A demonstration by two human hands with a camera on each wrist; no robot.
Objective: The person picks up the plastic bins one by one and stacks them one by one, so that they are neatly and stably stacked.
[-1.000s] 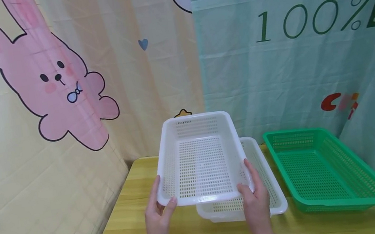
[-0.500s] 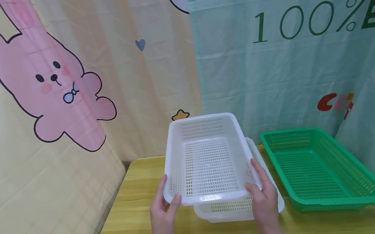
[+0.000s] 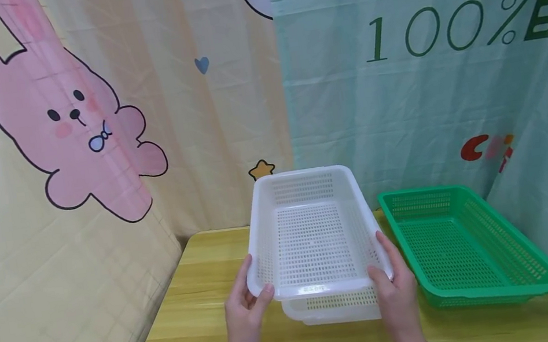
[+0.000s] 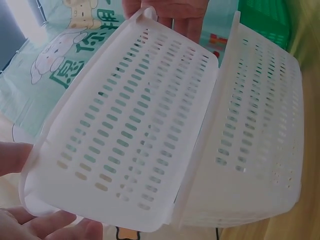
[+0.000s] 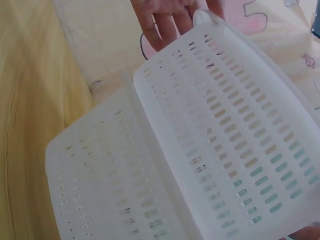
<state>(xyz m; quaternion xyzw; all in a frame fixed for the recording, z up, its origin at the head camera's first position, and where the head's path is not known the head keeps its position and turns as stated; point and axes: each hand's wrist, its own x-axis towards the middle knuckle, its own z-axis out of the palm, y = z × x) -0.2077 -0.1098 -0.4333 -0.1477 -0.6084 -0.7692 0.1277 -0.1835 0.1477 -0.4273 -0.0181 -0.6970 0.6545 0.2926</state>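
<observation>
A white perforated plastic basket [image 3: 312, 241] is held up over the table, tilted so its inside faces me. My left hand [image 3: 245, 309] grips the near left corner, thumb on the rim and fingers around the outside. At the near right corner, my right hand [image 3: 397, 288] holds it the same way. A second white basket [image 3: 336, 315] stands on the table below and behind, mostly hidden in the head view. In the left wrist view, the raised basket's side wall [image 4: 65, 190] is right at the lower basket's rim [image 4: 200, 200]. The right wrist view shows the rims overlapping too.
To the right, a larger green perforated basket [image 3: 485, 292] stands on the wooden table [image 3: 181, 336]. Printed curtains [image 3: 225, 125] hang close behind the table and along both sides.
Both hands have carried the raised white basket rightward, so it covers more of the lower white basket. The head view has turned slightly to the right. The grip looks the same.
</observation>
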